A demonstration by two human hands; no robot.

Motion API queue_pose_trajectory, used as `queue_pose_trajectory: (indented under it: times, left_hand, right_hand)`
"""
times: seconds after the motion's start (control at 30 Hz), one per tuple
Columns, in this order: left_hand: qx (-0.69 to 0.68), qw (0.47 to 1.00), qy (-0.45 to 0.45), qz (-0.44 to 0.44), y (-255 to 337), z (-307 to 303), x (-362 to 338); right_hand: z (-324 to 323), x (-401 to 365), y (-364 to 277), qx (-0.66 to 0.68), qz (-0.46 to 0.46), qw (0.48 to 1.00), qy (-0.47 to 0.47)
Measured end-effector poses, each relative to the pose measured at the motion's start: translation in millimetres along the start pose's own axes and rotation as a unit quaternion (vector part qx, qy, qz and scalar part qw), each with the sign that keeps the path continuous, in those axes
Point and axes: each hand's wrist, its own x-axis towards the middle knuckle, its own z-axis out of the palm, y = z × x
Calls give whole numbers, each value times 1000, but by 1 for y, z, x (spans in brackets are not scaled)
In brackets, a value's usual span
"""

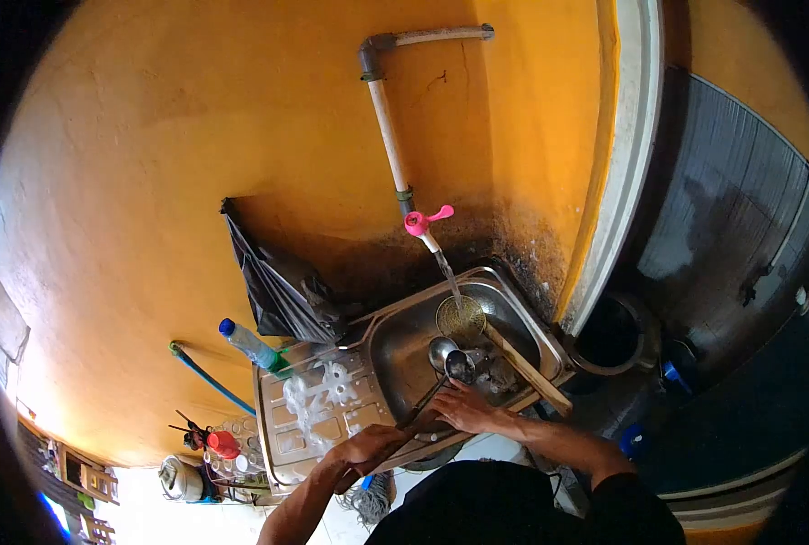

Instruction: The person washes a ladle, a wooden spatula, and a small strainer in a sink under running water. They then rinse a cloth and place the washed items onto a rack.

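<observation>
Over the near edge of the metal sink [395, 350], my left hand [374, 445] is wrapped round the dark handle of a ladle [460, 366]. My right hand [468, 409] is closed farther up the same handle, with fingers close below the bowl. A second round metal bowl, like another ladle [441, 351], lies right beside it in the basin. Behind them rests a wire mesh skimmer [461, 313], its wooden handle [530, 372] reaching over the sink's right rim. Water runs onto the mesh from the pink-handled tap [418, 223].
Soap suds [304, 409] cover part of the drainboard [291, 442]. A blue-capped bottle [254, 347] leans at its back, near a hanging black plastic bag [282, 286]. Glasses and a red item [223, 444] stand at the left. A large dark container [613, 336] is on the right.
</observation>
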Motion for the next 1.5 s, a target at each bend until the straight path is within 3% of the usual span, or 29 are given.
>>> queue_pose_trajectory:
  times: [0.1,0.17,0.2,0.27,0.3,0.33,0.37,0.4,0.43,0.47,0.53,0.57,0.6,0.7,0.73,0.8,0.83,0.87,0.93,1.0,1.03,1.07,1.17,1.2,1.27,1.33,1.4,1.43,1.5]
  left_hand:
    - [-117,993,9,19,0,-9,-2]
    - [-227,974,18,-8,11,-18,-14]
    - [-228,973,20,-7,12,-21,-15]
    - [-363,925,15,110,11,-24,-17]
    - [-102,968,88,211,8,-24,-15]
    - [-103,968,88,210,8,-26,-17]
    - [-147,967,96,182,12,-29,-19]
    - [-191,964,104,154,14,-31,-21]
    - [-505,847,6,167,3,-34,-11]
    - [-506,846,6,169,2,-33,-9]
    - [-557,768,36,314,4,-29,-6]
    - [-556,768,35,317,7,-26,-5]
    - [-565,739,65,362,11,-22,-5]
    - [-582,645,146,474,31,-6,-6]
    - [-579,646,143,477,26,-8,2]
    - [-322,756,349,451,24,-13,18]
    - [-329,786,352,387,22,-15,22]
    - [-329,785,353,390,24,-17,25]
    - [-238,850,315,350,28,-27,34]
    - [-193,864,324,333,57,-33,21]
    - [-134,885,304,326,70,-36,15]
    - [-76,902,283,317,81,-39,12]
    - [-82,912,255,311,102,-46,13]
    - [-59,917,237,317,112,-48,13]
    - [-36,918,212,334,131,-47,22]
    - [34,927,122,352,136,-54,47]
    - [56,939,105,322,146,-58,64]
    - [61,941,98,318,149,-61,75]
    - [54,952,93,288,165,-63,79]
  right_hand:
    - [-7,-2,6,32,8,999,33]
    - [-21,-2,17,135,95,986,2]
    - [-28,-2,23,134,93,987,2]
    - [-44,-2,34,181,138,966,124]
    - [-55,0,37,215,181,947,155]
    - [-68,2,39,248,225,924,186]
    - [-81,5,46,142,186,930,284]
    - [-80,9,60,246,230,902,271]
    - [-81,6,71,282,253,884,273]
    - [-94,9,74,317,275,865,274]
    - [-121,12,73,318,276,854,305]
    - [-126,19,74,391,268,802,362]
    - [-120,16,90,373,279,816,341]
    - [-119,26,94,454,204,767,404]
    - [-118,28,93,434,242,774,394]
    - [-120,34,91,409,277,779,385]
    - [-120,37,89,386,323,783,365]
    - [-120,39,88,362,365,786,343]
    - [-112,43,101,367,350,786,354]
    - [-121,48,98,331,312,806,379]
    - [-130,48,91,392,318,767,396]
    - [-134,49,93,391,318,767,397]
    - [-151,51,88,571,241,683,387]
    - [-151,54,88,570,240,683,387]
    - [-148,57,88,591,154,694,380]
    - [-134,59,95,570,175,710,375]
    - [-119,61,102,457,225,777,370]
    - [-99,66,116,426,182,782,416]
    - [-79,67,127,429,185,781,414]
